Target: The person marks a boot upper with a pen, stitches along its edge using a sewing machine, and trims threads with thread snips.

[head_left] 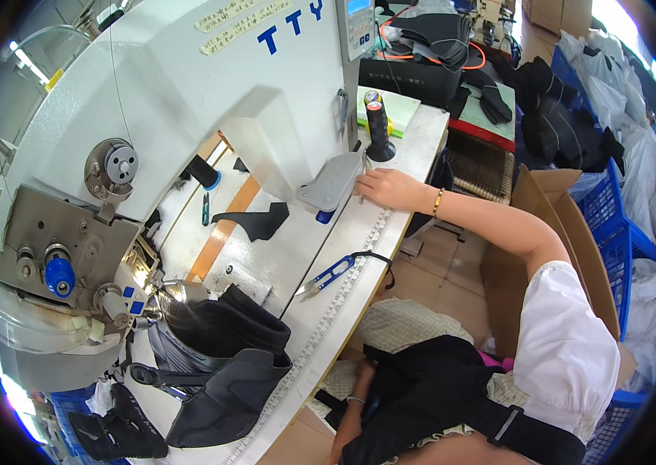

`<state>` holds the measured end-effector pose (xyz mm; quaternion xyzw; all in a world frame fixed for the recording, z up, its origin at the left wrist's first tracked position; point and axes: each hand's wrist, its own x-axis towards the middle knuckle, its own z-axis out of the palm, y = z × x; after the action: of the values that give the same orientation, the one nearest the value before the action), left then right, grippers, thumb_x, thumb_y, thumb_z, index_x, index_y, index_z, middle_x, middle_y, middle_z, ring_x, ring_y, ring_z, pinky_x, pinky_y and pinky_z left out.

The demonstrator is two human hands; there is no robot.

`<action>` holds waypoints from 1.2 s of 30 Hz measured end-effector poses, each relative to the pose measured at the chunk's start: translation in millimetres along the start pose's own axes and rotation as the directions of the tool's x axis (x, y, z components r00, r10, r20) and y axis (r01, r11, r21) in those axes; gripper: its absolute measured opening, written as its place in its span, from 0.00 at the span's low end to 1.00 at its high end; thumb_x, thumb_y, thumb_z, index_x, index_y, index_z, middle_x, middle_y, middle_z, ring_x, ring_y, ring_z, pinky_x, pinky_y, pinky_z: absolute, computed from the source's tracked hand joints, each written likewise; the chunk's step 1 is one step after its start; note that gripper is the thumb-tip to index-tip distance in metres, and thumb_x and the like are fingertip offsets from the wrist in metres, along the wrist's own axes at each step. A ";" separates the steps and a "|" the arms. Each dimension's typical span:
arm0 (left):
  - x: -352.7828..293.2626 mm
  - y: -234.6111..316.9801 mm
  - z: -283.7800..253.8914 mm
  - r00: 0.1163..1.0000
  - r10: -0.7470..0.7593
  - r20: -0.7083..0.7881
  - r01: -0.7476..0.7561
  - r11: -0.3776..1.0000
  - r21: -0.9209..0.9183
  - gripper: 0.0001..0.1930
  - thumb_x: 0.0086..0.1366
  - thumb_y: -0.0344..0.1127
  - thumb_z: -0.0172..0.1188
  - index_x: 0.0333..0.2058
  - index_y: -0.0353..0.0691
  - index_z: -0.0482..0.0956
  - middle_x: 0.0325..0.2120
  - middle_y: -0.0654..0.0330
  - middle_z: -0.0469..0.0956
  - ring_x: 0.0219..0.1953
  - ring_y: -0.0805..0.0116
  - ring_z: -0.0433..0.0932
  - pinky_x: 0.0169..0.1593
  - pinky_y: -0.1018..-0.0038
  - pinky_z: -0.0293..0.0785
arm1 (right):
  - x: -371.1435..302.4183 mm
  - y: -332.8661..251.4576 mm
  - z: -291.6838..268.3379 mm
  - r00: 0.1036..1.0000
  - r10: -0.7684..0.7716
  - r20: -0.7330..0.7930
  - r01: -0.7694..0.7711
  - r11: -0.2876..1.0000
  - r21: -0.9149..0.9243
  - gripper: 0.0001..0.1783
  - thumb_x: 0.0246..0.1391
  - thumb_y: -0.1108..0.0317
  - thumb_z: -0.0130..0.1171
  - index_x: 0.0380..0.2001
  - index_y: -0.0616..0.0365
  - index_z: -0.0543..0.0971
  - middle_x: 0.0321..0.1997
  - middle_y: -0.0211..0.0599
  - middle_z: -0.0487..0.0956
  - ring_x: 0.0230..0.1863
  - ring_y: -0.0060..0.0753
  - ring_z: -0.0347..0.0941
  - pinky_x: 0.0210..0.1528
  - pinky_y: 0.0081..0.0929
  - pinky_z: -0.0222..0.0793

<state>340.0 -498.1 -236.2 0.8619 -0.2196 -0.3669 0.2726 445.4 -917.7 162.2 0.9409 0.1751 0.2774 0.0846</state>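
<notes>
My right hand [387,188] is at the table's back right with its fingers pinched round a slim metal tool, whose exact kind I cannot make out. Just behind it stands a black cone of thread [379,132]; a grey machine part [334,182] is to its left. My left hand [365,373] is low by my lap, its fingers mostly hidden by black cloth. A black shoe upper [227,387] lies under the head of the large white sewing machine [212,70]. Blue-handled thread snips [334,273] rest between the upper and my right hand.
A measuring tape [336,314] runs along the table's edge. On the tabletop are a black cut piece [258,222], small green snips [205,209] and a black spool [203,173]. An open cardboard box [549,225] and blue crates [611,225] stand at the right.
</notes>
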 end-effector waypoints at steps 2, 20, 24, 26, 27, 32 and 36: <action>0.2 -0.4 -2.2 1.000 -0.002 -0.006 0.002 1.000 0.023 0.18 0.61 0.40 0.44 0.35 0.31 0.77 0.36 0.38 0.77 0.42 0.40 0.76 0.43 0.53 0.71 | 4.8 -3.3 0.9 1.000 0.009 -0.009 -0.009 1.000 0.010 0.10 0.46 0.70 0.53 0.34 0.59 0.74 0.35 0.33 0.73 0.39 0.30 0.72 0.42 0.23 0.72; -0.3 5.5 1.3 0.992 0.103 -0.070 -0.101 0.994 0.029 0.15 0.61 0.33 0.46 0.35 0.25 0.75 0.32 0.36 0.77 0.37 0.39 0.76 0.40 0.56 0.71 | 9.4 -15.9 -2.4 0.999 -0.035 0.006 0.035 0.998 -0.045 0.11 0.46 0.69 0.52 0.36 0.59 0.75 0.38 0.30 0.75 0.39 0.27 0.72 0.39 0.22 0.70; -2.8 9.4 -3.0 0.989 0.121 -0.083 -0.121 0.993 0.011 0.15 0.61 0.33 0.45 0.35 0.25 0.75 0.32 0.36 0.77 0.37 0.39 0.76 0.39 0.55 0.71 | 14.3 -21.9 -0.6 1.000 -0.019 0.010 0.019 0.998 -0.054 0.13 0.47 0.69 0.52 0.37 0.60 0.75 0.37 0.31 0.75 0.38 0.27 0.72 0.37 0.21 0.69; -4.2 12.4 -6.9 0.998 0.053 -0.046 -0.053 0.999 -0.001 0.18 0.63 0.38 0.43 0.37 0.28 0.76 0.35 0.37 0.77 0.41 0.40 0.76 0.42 0.54 0.70 | 17.4 -26.2 0.1 1.000 -0.008 0.025 0.009 0.999 -0.049 0.13 0.47 0.69 0.52 0.38 0.60 0.75 0.36 0.31 0.75 0.38 0.26 0.72 0.37 0.22 0.69; -5.8 17.4 -9.8 1.000 -0.009 -0.002 0.009 1.000 -0.006 0.21 0.65 0.43 0.41 0.38 0.31 0.77 0.38 0.38 0.77 0.45 0.41 0.75 0.44 0.54 0.70 | 18.3 -28.4 -2.5 0.999 -0.011 0.033 0.012 0.999 -0.049 0.14 0.47 0.69 0.52 0.39 0.60 0.75 0.36 0.31 0.75 0.38 0.26 0.72 0.37 0.21 0.69; -14.0 36.7 -14.0 0.999 -0.013 -0.041 0.012 1.000 -0.019 0.16 0.62 0.33 0.43 0.36 0.25 0.75 0.34 0.36 0.77 0.39 0.41 0.77 0.41 0.56 0.70 | 16.4 -32.6 -3.3 0.999 0.003 0.053 0.000 0.999 -0.053 0.16 0.47 0.69 0.52 0.41 0.61 0.75 0.36 0.30 0.75 0.38 0.26 0.72 0.36 0.21 0.70; -12.8 29.4 -10.1 0.997 0.018 -0.076 -0.023 0.998 -0.058 0.16 0.63 0.34 0.43 0.37 0.26 0.76 0.34 0.37 0.77 0.40 0.42 0.77 0.41 0.56 0.70 | 17.6 -34.4 -10.3 0.997 0.028 0.077 -0.026 0.999 -0.030 0.18 0.47 0.69 0.52 0.43 0.61 0.75 0.40 0.32 0.76 0.39 0.26 0.72 0.35 0.21 0.70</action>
<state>334.2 -509.7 -205.2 0.8644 -0.2071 -0.3377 0.3095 443.8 -878.6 170.6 0.9518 0.1552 0.2445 0.1010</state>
